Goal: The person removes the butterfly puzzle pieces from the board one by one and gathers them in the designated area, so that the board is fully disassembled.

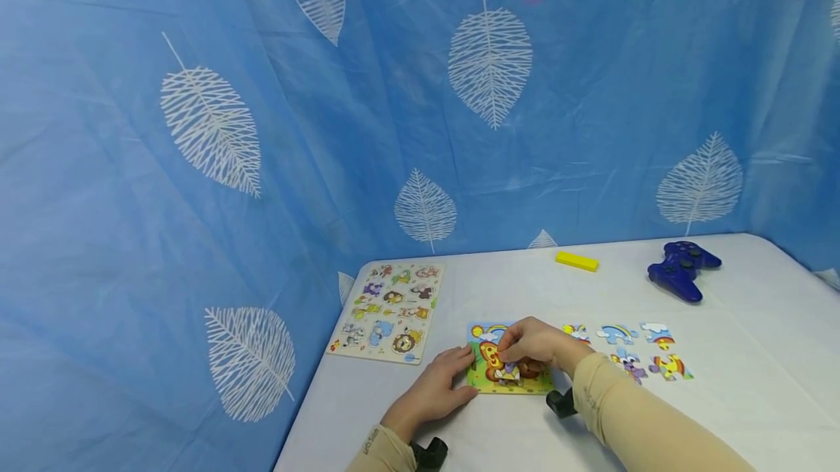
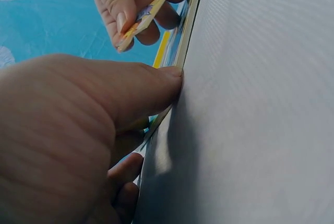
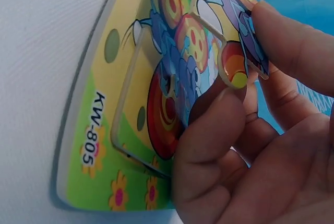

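Observation:
A colourful cartoon jigsaw board (image 1: 482, 384) lies on the table in the head view, its printed tray showing "KW-805" in the right wrist view. My left hand (image 1: 438, 387) rests at the board's left side, thumb (image 2: 151, 80) against its edge and fingers spread. Above the board, my right hand (image 1: 541, 344) pinches a puzzle piece (image 3: 229, 20) between thumb and fingers. The piece is tilted, with purple and yellow print and a round red-orange knob. Below it the recess in the tray (image 3: 138, 72) shows a printed butterfly picture.
Several loose puzzle pieces (image 1: 628, 364) lie right of the board. Back left is an animal puzzle board (image 1: 361, 326). A yellow block (image 1: 577, 261) and a blue game controller (image 1: 682, 271) sit toward the back. A blue leaf-patterned curtain (image 1: 367, 129) hangs behind the white table (image 1: 741, 399).

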A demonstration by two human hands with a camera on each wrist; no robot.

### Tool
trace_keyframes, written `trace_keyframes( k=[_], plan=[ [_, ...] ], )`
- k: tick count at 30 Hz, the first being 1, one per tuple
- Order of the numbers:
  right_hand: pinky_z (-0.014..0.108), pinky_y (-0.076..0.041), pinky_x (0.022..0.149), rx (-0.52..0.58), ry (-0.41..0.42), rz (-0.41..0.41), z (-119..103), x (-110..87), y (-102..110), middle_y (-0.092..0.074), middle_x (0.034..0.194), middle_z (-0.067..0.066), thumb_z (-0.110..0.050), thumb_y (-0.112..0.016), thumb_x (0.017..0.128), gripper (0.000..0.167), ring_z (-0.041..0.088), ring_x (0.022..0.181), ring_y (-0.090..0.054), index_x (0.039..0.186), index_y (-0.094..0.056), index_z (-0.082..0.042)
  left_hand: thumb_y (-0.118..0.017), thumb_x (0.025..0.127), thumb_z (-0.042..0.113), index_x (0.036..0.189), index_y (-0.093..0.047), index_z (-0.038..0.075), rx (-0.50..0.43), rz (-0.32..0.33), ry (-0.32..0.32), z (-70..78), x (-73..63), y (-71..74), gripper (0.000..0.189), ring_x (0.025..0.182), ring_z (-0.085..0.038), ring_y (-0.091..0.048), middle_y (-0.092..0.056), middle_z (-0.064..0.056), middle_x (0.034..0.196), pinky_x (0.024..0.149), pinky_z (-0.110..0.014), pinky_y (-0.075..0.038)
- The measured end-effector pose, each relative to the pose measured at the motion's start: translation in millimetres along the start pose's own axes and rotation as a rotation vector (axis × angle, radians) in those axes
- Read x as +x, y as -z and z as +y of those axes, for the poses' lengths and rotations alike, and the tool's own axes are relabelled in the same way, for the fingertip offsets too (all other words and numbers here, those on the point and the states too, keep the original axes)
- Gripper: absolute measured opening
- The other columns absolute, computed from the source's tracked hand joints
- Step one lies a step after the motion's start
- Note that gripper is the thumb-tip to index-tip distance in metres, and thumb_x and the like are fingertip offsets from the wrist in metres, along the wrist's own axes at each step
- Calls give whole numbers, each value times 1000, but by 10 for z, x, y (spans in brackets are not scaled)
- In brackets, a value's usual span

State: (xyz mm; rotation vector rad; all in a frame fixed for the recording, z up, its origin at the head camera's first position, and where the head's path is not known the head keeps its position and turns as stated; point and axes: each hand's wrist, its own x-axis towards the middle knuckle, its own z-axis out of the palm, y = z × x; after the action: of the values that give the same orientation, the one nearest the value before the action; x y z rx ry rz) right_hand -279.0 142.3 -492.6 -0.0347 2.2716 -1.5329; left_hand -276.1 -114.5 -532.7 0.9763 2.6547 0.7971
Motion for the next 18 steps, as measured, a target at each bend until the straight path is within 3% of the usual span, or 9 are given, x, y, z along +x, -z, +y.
trace_keyframes(
  k=[9,18],
  plan=[
    [27,-41,54,41,69,-39,23,-70,139,-69,87,4,-15,-79,91,15,16,67,-55,99,-73,-4,-68,99,34,153,-50,10,14,18,-27,-9,-5,-18,62,152,-27,-37,-42,-2,164,123,-45,-32],
    [33,-48,61,-49,78,-46,63,-529,693,-69,89,5,-19,-76,93,19,19,75,-58,102,-71,-4,-69,99,32,153,-49,10,8,10,-12,38,-12,5,62,152,-28,-36,-41,-2,164,123,-45,-31]
  ],
)
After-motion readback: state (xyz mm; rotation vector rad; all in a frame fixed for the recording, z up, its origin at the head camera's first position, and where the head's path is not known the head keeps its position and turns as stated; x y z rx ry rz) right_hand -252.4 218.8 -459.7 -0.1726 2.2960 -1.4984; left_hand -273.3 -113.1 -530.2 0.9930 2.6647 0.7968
